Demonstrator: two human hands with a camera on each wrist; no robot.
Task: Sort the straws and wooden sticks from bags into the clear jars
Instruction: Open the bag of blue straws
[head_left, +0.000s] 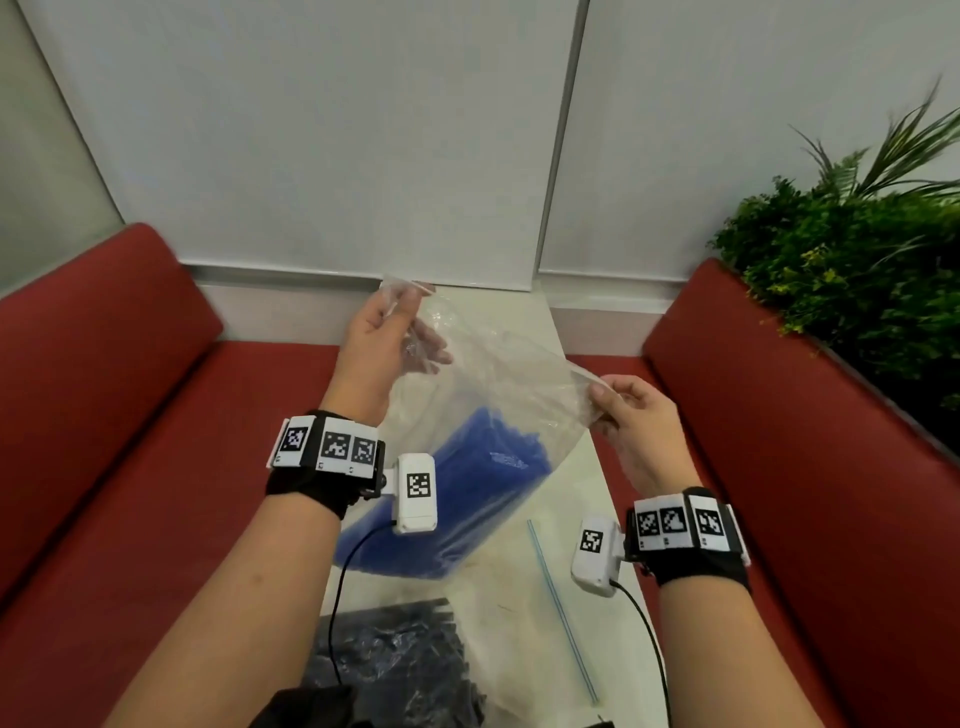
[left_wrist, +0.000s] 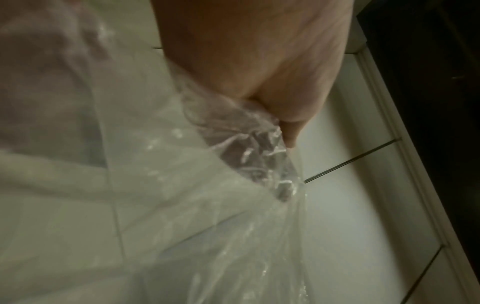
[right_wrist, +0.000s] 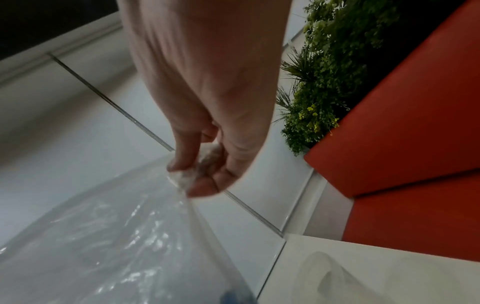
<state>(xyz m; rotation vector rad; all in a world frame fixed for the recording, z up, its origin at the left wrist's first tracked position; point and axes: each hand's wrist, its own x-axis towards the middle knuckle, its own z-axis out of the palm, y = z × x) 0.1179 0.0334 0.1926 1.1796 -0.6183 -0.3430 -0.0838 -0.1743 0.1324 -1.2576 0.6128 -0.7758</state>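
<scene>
Right now the left hand (head_left: 382, 332) is pinching one top corner of the clear bag (head_left: 498, 374), its grip clamped on bunched plastic, as the left wrist view confirms. Blue straws (head_left: 457, 493) are lying heaped in the bag's lower half, which is hanging just above the pale bench (head_left: 582, 483). Nearer the body, a dark bundle in another bag (head_left: 395, 660) is resting on the bench, and a single thin straw (head_left: 561, 613) is lying beside it. The right hand (head_left: 631, 415) is pinching the opposite corner, thumb and fingers closed on the film. No jars are showing in any view.

The step seems to be pulling the mouth open. Doing it well probably means drawing the corners apart evenly while keeping the mouth uppermost, so the straws are not sliding out, and keeping firm hold, since the slick film could slip.
</scene>
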